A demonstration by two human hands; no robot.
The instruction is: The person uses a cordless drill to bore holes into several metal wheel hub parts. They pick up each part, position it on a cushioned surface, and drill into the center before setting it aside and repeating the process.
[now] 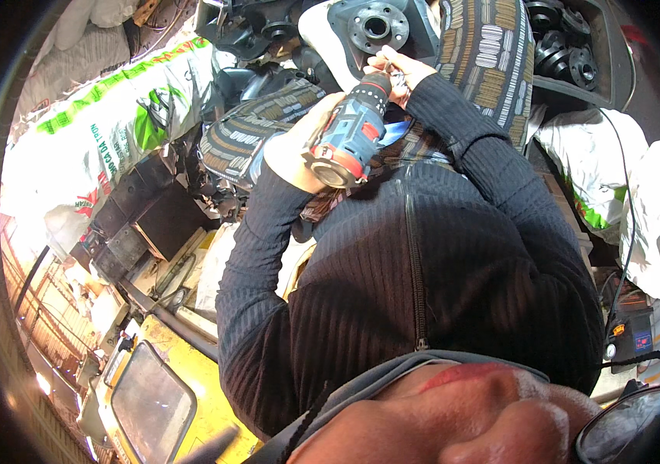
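Note:
A blue-and-red cordless drill [353, 131] lies tilted across my lap, its black chuck pointing up and away from me. My left hand [299, 151] is wrapped round the drill's body from the left side. At the chuck's front end, my right hand [405, 76] has its fingers drawn together; whatever they pinch there is too small and too covered to name. Just beyond the fingers a round metal flange [401, 31], with a central bore and a ring of holes, rests in a dark bin [343, 58].
A dark crate [604, 46] of black flanged parts [566, 58] stands at the far right. White-and-green sacks [125, 127] lie at the left, with more white sacks [593, 162] at the right. Dark parts [252, 35] are piled beyond my left knee. A cable [630, 185] hangs at the right.

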